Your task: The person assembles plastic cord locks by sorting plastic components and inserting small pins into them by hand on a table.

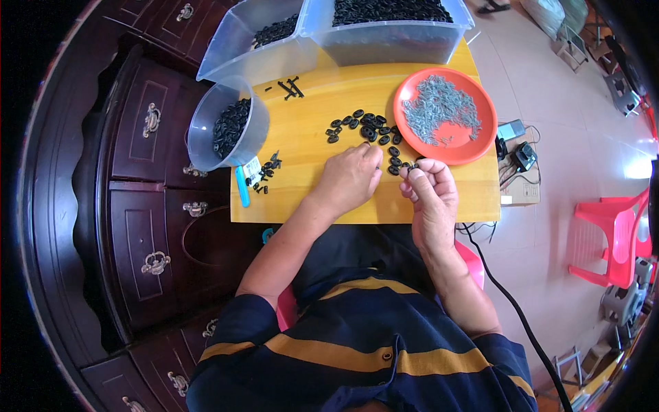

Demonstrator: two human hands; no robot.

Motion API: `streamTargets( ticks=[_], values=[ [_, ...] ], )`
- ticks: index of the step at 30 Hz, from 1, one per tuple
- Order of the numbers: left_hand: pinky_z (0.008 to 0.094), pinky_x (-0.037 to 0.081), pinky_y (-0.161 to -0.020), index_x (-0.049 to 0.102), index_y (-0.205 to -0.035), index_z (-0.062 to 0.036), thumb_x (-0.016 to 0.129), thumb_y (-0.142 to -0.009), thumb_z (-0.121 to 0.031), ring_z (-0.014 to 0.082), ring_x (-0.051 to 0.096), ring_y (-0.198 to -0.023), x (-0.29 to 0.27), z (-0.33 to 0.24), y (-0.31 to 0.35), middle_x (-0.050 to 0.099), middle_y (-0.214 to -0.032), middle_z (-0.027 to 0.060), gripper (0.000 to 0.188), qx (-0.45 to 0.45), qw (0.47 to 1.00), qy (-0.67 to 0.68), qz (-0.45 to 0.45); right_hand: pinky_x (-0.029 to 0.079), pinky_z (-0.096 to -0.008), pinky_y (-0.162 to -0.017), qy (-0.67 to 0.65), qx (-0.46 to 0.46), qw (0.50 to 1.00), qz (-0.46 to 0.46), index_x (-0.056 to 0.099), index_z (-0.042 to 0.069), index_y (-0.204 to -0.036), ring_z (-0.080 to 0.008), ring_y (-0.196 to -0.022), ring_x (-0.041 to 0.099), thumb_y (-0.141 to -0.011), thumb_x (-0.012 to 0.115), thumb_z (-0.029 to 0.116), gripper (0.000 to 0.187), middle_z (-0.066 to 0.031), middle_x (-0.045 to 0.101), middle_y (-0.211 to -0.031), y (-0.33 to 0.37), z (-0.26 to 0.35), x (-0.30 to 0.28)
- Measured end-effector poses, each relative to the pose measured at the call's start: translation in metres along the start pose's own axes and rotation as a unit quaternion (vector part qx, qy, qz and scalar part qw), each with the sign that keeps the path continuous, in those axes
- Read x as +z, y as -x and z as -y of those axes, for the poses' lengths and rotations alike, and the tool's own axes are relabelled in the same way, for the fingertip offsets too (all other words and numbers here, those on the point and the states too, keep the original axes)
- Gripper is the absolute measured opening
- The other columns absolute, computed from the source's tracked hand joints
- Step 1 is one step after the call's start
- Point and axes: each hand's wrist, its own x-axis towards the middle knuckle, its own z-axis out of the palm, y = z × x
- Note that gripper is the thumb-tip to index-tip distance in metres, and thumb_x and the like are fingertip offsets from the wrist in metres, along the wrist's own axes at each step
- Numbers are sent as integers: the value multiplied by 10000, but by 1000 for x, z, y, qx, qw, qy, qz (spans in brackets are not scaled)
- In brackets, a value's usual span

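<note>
Small black oval pieces with holes (395,152) lie loosely scattered on the yellow table (302,144), just beyond my hands. My left hand (349,180) is over the table's middle, knuckles up and fingers curled down beside these pieces; its fingertips are mostly hidden, so anything in them cannot be made out. Close by on the right, my right hand (434,196) is closed in a pinch, thumb against forefinger, on a small black piece (411,167). An orange-red plate (488,134) holding a heap of small silvery screws (439,106) sits just beyond my right hand.
A round clear tub (258,130) of black parts stands at the left edge. Two clear bins (261,63) with black parts line the back. Small black parts (271,166) and a blue-handled tool (242,187) lie front left; longer black pieces (292,88) lie behind. Dark drawers flank the left.
</note>
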Motion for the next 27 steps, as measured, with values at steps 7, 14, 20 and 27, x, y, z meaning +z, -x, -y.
streamTargets(
  ticks=[7, 14, 20, 27],
  values=[
    [361, 534, -701, 628, -1102, -44, 654, -930, -101, 237, 651, -785, -3, 1, 6, 659, -932, 103, 183, 30, 983, 166, -79, 504, -235, -756, 9, 6, 1000, -11, 587, 53, -1099, -112, -795, 644, -975, 649, 54, 138, -89, 711, -971, -1, 0, 1],
    [210, 497, -717, 637, -1124, -13, 602, -1001, -40, 31, 571, -780, 1, -32, 26, 629, -919, -36, 131, -57, 813, 576, -70, 502, -244, -770, -12, 7, 999, -30, 587, 53, -1098, -110, -847, 641, -971, 649, 50, 141, -86, 708, -972, -2, -3, -2],
    [235, 522, -704, 674, -1041, 10, 649, -931, 28, 48, 620, -769, 32, -57, 39, 683, -871, 10, 114, -46, 824, 564, -40, 516, -238, -789, -35, 9, 999, -35, 586, 51, -1098, -116, -854, 637, -978, 631, 48, 128, -84, 695, -1000, -4, -5, -2],
    [235, 496, -610, 670, -972, 2, 676, -885, 34, 43, 599, -666, 35, -57, 45, 658, -749, 17, 93, -41, 833, 551, -23, 524, -235, -774, -45, 50, 997, -48, 586, 60, -1097, -106, -854, 627, -976, 633, 49, 130, -83, 699, -978, -4, -1, -3]
  ],
)
